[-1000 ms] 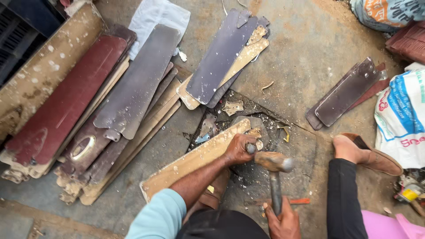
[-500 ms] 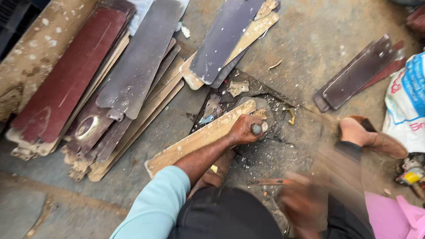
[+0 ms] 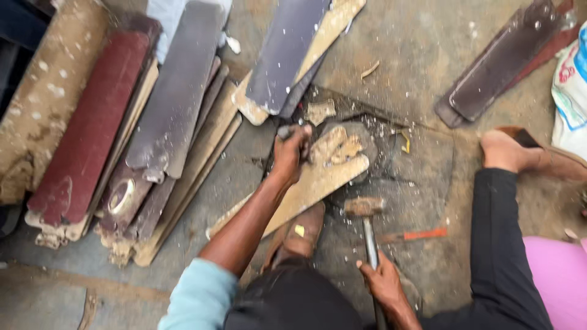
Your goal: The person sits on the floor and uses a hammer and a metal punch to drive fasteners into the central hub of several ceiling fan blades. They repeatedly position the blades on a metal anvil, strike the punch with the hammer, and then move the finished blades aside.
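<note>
My left hand (image 3: 290, 154) grips a short metal chisel (image 3: 285, 131), whose grey end shows above my fist, against a long tan board (image 3: 318, 183) lying on the concrete floor. The board's far end is cracked into pale pieces. My right hand (image 3: 382, 281) holds the handle of a hammer (image 3: 365, 206), whose blocky head hovers low just right of the board. My foot in a brown shoe (image 3: 299, 235) stands beside the board's near part.
Stacked maroon, grey and tan boards (image 3: 128, 134) lie to the left, more boards (image 3: 299, 55) at the top, dark ones (image 3: 501, 61) at the upper right. A bare foot in a sandal (image 3: 510, 153) rests at right. An orange-handled tool (image 3: 422, 234) lies near the hammer.
The view shifted and came closer. My right hand swung the hammer up and back down beside the board. My left hand stays on the chisel. The board's end looks more broken.
</note>
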